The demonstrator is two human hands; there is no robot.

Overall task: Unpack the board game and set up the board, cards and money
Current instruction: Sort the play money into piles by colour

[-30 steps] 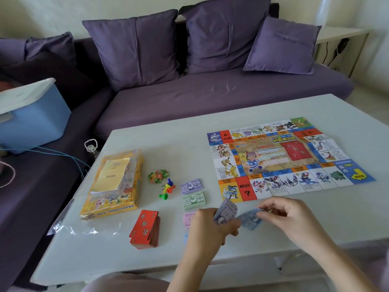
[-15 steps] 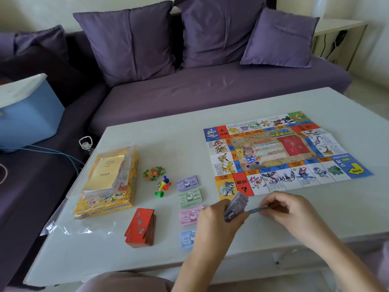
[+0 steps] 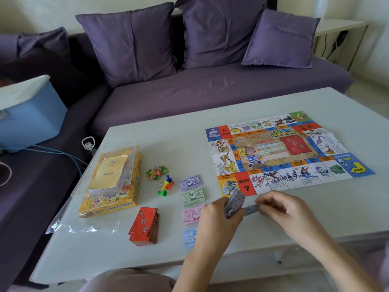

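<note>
A fanned stack of grey-blue notes [image 3: 235, 202] is gripped in the curled fingers of the left hand [image 3: 219, 218], near the front edge of the counter [image 3: 105, 256]. A single note [image 3: 250, 208] is pinched between thumb and fingers of the right hand [image 3: 280, 209]; its far end is covered by those fingers and its print is blurred. The board [image 3: 288, 152] is laid flat toward the right edge, its near left corner partly hidden behind the held stack.

Left of the hands, four money piles are lined from back to front: the purple pile [image 3: 190, 182], green pile [image 3: 193, 197], pink pile [image 3: 189, 216] and blue pile [image 3: 189, 237]. The right ends of the last two are hidden by the left hand and wrist. A red card deck [image 3: 144, 225] is set further left, with coloured pawns [image 3: 166, 185] behind it. The yellow box [image 3: 126, 199] is kept in a clear bag [image 3: 69, 226] by the left edge.
</note>
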